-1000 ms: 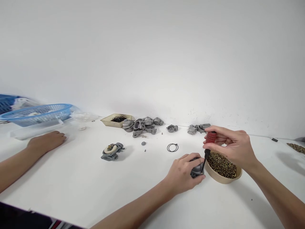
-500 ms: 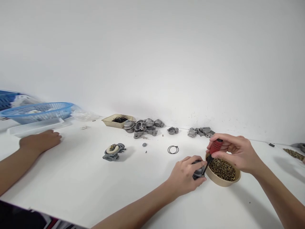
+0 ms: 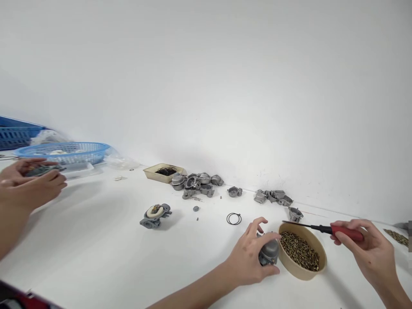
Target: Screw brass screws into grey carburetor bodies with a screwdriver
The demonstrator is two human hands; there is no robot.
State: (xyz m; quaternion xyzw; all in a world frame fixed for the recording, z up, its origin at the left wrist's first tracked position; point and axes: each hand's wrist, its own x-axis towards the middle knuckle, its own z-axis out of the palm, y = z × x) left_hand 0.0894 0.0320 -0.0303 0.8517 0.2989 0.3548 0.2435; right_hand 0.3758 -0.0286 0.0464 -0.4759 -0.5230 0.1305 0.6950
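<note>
Curved around a grey metal carburetor (image 3: 269, 251) is my left hand (image 3: 246, 257), its fingertips at the top and the thumb along the near side. The carburetor stands on the table right beside a round tub (image 3: 301, 273) full of small brass-coloured screws (image 3: 299, 251). In my right hand (image 3: 373, 242) is a screwdriver with a red handle (image 3: 349, 233); its dark shaft points left over the tub's far rim, away from the carburetor. A black rubber ring pair (image 3: 234, 219) lies left of my left hand.
Another person's hands (image 3: 38, 184) hold a grey part at the left. A carburetor body with a white float (image 3: 155, 214) lies mid-table. Float bowls (image 3: 193, 182) are piled by the wall, beside a tray of black rings (image 3: 151, 173). A blue basket (image 3: 99, 153) stands far left.
My right hand has moved right, lifting the screwdriver off the carburetor and tipping it nearly level. My left fingers have loosened somewhat. The other person now holds a part.
</note>
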